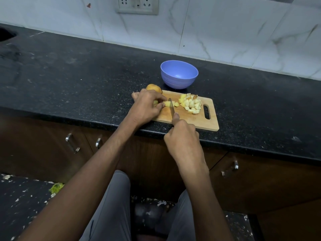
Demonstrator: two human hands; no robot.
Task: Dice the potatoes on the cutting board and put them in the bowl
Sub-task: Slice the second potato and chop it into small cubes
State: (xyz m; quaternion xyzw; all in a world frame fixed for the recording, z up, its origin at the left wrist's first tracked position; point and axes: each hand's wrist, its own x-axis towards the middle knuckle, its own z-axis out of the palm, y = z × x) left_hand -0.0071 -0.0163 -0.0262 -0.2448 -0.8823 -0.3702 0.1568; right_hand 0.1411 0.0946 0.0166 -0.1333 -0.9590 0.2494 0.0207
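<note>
Wooden and pale, the cutting board [194, 121] lies on the speckled black counter [78, 80] at its front edge, its slotted handle end to your right. Your right hand [184, 141] has a closed grip: the fingers are curled round the handle of the knife [171, 108], the index finger stretched along the top toward the blade. The narrow steel blade points away from you and stands in a strip of peeled potato [168, 103]. Your left hand [147, 106] bends over the left end of that strip, fingertips curled down and pinching it against the board; another yellow piece shows beneath the fingers.

A heap of diced potato [191, 103], pale yellow cubes with a few bits of brown skin, sits on the board's right half, just beside the handle slot. An unpeeled whole potato [153, 88], round and tan, rests at the board's far left corner, partly behind your left hand. The bowl [178, 74], smooth blue plastic with a round rim, stands on the counter just beyond the board, with no potato visible in it.

No writing can be read anywhere. A white marbled tile wall [225, 32] carries a socket plate [138, 5].
</note>
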